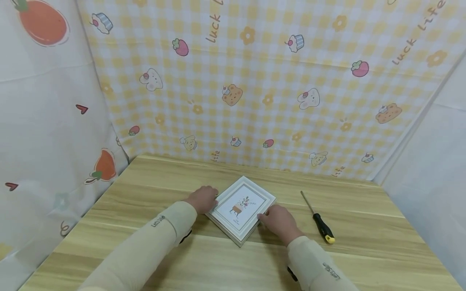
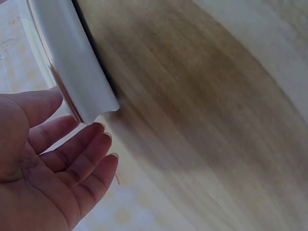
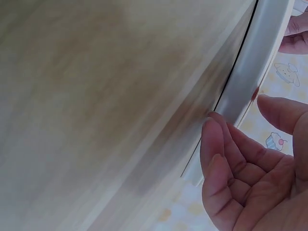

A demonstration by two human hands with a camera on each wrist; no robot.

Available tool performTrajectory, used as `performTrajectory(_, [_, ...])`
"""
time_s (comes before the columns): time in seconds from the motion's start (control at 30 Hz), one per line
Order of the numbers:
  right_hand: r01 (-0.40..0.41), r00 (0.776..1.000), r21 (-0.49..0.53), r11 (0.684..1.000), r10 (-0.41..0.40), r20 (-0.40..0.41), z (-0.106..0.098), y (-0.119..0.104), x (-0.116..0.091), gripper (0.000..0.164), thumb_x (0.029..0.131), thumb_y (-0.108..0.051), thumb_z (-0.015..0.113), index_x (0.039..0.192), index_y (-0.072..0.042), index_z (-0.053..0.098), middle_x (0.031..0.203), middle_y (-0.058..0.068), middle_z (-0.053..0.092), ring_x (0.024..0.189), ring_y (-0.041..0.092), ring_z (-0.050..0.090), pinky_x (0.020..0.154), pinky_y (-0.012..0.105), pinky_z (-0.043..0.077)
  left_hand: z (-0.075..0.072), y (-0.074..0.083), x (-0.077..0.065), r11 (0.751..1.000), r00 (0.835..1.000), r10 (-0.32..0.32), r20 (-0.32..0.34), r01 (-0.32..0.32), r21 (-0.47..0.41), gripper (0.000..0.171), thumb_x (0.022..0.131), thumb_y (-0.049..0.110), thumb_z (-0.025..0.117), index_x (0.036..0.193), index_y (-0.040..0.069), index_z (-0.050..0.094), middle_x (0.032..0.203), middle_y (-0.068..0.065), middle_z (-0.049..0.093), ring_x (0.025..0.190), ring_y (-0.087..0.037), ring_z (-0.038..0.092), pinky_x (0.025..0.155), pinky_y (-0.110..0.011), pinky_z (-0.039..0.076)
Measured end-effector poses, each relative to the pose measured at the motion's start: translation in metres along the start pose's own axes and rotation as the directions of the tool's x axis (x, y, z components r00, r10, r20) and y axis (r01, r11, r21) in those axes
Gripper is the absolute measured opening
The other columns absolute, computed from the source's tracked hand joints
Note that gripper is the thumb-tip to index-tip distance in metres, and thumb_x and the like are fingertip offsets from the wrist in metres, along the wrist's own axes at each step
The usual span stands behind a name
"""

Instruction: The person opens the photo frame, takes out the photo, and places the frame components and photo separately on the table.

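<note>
A white picture frame (image 1: 220,207) lies face up at the middle of the wooden table, turned corner-first. Behind its pane is a print (image 1: 240,205) of a plant in a pot. My left hand (image 1: 204,199) holds the frame's left corner; in the left wrist view the thumb touches the edge of the white moulding (image 2: 72,53), fingers beneath the corner. On the opposite side, my right hand (image 1: 280,221) grips the right edge. The right wrist view has its fingers (image 3: 240,149) curled against the frame's side (image 3: 248,72), thumb at the front edge.
A screwdriver (image 1: 322,227) with a black and yellow handle lies to the right of my right hand, its shaft pointing away. Behind the wooden table (image 1: 164,178) hangs a checked cloth (image 1: 255,117), with a white printed curtain (image 1: 47,121) along the left.
</note>
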State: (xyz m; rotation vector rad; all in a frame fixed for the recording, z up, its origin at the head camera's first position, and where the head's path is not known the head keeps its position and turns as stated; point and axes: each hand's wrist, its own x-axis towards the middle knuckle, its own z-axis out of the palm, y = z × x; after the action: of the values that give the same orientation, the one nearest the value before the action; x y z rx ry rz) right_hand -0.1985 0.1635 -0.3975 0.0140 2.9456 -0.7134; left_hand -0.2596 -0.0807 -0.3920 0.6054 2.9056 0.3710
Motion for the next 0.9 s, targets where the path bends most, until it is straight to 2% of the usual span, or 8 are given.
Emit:
performTrajectory(0.2, [-0.01,1.0,-0.006,1.0,0.011,0.007,0.002,0.0,0.004,0.04,0.089,-0.026,0.064,0.056,-0.013,0.048,0.051,-0.002,0.044,0.049,0.013,0.04,0.048,0.026,0.032,0.004,0.0,0.003,1.0,1.0,-0.009,0.007,0.009,-0.01,0.011,0.093,0.009,0.06,0.098,0.0,0.066,0.095,-0.012,0.067,0.094,-0.027,0.063,0.087,-0.041,0.05])
performTrajectory(0.33, [-0.022,1.0,-0.012,1.0,0.022,0.011,0.002,0.0,0.008,0.036,0.089,-0.026,0.065,0.058,-0.011,0.053,0.052,-0.001,0.046,0.05,0.014,0.042,0.05,0.027,0.034,0.004,0.002,0.003,0.999,1.0,-0.013,0.013,0.013,-0.041,0.01,0.093,0.005,0.059,0.097,-0.001,0.065,0.093,-0.012,0.067,0.092,-0.027,0.064,0.086,-0.041,0.05])
performTrajectory(0.47, [-0.015,1.0,-0.023,1.0,0.015,0.005,0.002,-0.001,0.012,0.022,0.088,-0.025,0.067,0.087,-0.003,0.069,0.062,0.002,0.054,0.059,0.016,0.048,0.059,0.031,0.041,0.001,0.005,0.002,0.998,1.0,-0.016,0.02,0.017,-0.054,0.009,0.093,0.002,0.058,0.097,-0.003,0.064,0.092,-0.013,0.066,0.091,-0.028,0.064,0.086,-0.04,0.051])
performTrajectory(0.57, [-0.012,1.0,-0.023,1.0,0.012,-0.004,0.003,-0.001,0.015,0.032,0.087,-0.023,0.068,0.109,0.001,0.067,0.07,0.004,0.058,0.064,0.018,0.05,0.066,0.034,0.044,0.001,0.006,0.001,0.999,1.0,-0.019,0.021,0.02,-0.05,0.008,0.092,0.001,0.058,0.096,-0.003,0.063,0.091,-0.013,0.065,0.091,-0.028,0.063,0.087,-0.04,0.05])
performTrajectory(0.6, [-0.017,1.0,-0.02,1.0,0.017,-0.002,0.003,-0.001,0.016,0.033,0.087,-0.022,0.068,0.11,0.001,0.067,0.071,0.004,0.058,0.065,0.018,0.05,0.066,0.035,0.044,0.001,0.006,0.001,0.998,0.999,-0.022,0.023,0.024,-0.05,0.008,0.092,0.001,0.058,0.096,-0.003,0.063,0.091,-0.013,0.065,0.091,-0.028,0.063,0.087,-0.04,0.05])
performTrajectory(0.7, [-0.027,1.0,-0.021,0.999,0.027,0.0,0.002,-0.001,0.018,0.029,0.086,-0.021,0.068,0.104,0.001,0.068,0.07,0.004,0.057,0.063,0.018,0.05,0.063,0.033,0.043,0.001,0.007,0.0,0.998,0.999,-0.034,0.038,0.036,-0.056,0.009,0.091,0.001,0.058,0.097,-0.004,0.063,0.092,-0.013,0.066,0.092,-0.028,0.063,0.088,-0.04,0.05])
performTrajectory(0.8, [-0.037,0.999,-0.034,0.999,0.037,0.002,0.001,-0.001,0.018,0.02,0.085,-0.022,0.068,0.086,-0.001,0.067,0.064,0.003,0.054,0.059,0.017,0.049,0.058,0.03,0.041,0.002,0.008,0.0,0.997,0.998,-0.035,0.06,0.039,-0.064,0.01,0.091,0.002,0.06,0.098,-0.004,0.063,0.093,-0.013,0.066,0.091,-0.026,0.062,0.089,-0.041,0.049])
performTrajectory(0.9, [-0.039,0.999,-0.036,0.999,0.039,-0.005,-0.001,0.001,0.018,0.025,0.085,-0.021,0.068,0.066,-0.006,0.059,0.058,0.002,0.051,0.054,0.015,0.046,0.053,0.028,0.038,0.002,0.009,0.0,0.997,0.997,-0.025,0.077,0.031,-0.074,0.008,0.09,0.003,0.061,0.096,-0.003,0.062,0.089,-0.011,0.064,0.087,-0.024,0.06,0.088,-0.041,0.049])
